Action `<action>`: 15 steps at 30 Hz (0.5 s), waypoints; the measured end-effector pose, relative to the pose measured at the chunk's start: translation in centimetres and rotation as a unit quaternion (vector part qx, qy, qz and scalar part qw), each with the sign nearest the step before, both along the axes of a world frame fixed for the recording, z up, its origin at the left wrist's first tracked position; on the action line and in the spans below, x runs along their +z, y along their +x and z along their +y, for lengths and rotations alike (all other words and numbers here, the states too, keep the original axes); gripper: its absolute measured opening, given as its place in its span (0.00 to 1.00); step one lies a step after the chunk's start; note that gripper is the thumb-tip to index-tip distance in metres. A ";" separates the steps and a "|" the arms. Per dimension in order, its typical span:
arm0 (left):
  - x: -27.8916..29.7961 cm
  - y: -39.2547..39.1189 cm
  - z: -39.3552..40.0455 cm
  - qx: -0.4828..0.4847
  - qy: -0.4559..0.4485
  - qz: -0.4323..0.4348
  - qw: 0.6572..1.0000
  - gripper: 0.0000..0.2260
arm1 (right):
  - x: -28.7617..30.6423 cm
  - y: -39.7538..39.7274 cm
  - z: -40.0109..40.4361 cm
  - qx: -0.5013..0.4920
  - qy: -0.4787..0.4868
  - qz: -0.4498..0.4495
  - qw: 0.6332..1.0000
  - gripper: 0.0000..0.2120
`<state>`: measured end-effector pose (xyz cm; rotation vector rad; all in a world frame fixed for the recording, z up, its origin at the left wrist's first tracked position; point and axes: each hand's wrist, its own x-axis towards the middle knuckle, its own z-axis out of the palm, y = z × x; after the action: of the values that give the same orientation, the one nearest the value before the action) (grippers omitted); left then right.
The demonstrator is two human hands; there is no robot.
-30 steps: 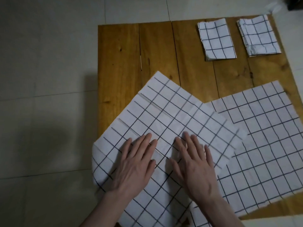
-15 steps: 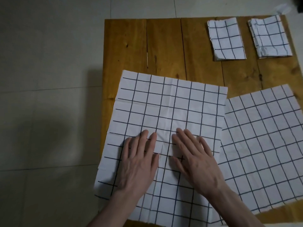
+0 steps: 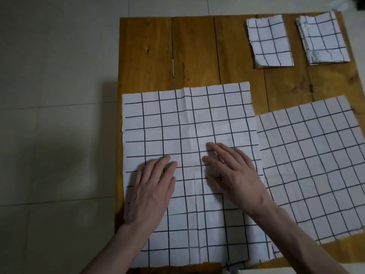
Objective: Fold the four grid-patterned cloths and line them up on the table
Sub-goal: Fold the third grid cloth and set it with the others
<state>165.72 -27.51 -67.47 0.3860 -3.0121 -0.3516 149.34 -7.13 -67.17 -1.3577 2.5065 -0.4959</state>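
A white cloth with a black grid [image 3: 189, 123] lies spread flat on the near left of the wooden table [image 3: 193, 52], its edges square to the table. My left hand [image 3: 152, 190] and my right hand [image 3: 235, 175] rest palm down on its near half, fingers apart, holding nothing. A second unfolded grid cloth [image 3: 316, 165] lies flat to the right, its left edge tucked under the first. Two folded grid cloths sit side by side at the far right: one [image 3: 269, 40] to the left, the other [image 3: 324, 38] near the corner.
The table stands on a pale tiled floor [image 3: 59, 95], which fills the left of the view. Bare wood shows at the table's far left, between the spread cloth and the far edge.
The cloth under my hands has turned from a diagonal lie to square with the table. Both hands stayed flat on it, and the right hand has slid a little forward.
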 end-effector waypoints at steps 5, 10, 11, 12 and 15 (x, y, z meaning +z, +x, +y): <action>0.4 -0.1 -0.2 0.002 0.043 0.037 0.998 0.11 | 0.4 0.5 -0.4 -0.014 -0.058 -0.004 0.998 0.10; 0.8 -0.2 -0.3 0.030 0.099 0.074 0.992 0.04 | 1.3 0.5 -0.4 -0.029 -0.064 -0.006 0.998 0.09; 0.9 -0.3 -0.5 0.031 0.109 0.079 0.990 0.04 | 1.6 0.4 -0.3 -0.025 -0.062 0.001 0.998 0.09; 1.1 -0.3 -0.7 0.025 0.117 0.080 0.990 0.04 | 2.0 0.2 -0.2 -0.015 -0.059 0.010 0.998 0.08; 2.2 -0.7 -1.9 -0.030 0.109 0.068 0.991 0.04 | 3.3 -0.9 0.2 0.022 -0.055 0.037 0.998 0.06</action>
<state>164.99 -29.45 -65.28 0.2729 -2.8639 -0.6873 148.46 -6.93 -63.89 -1.4927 2.5350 -0.5927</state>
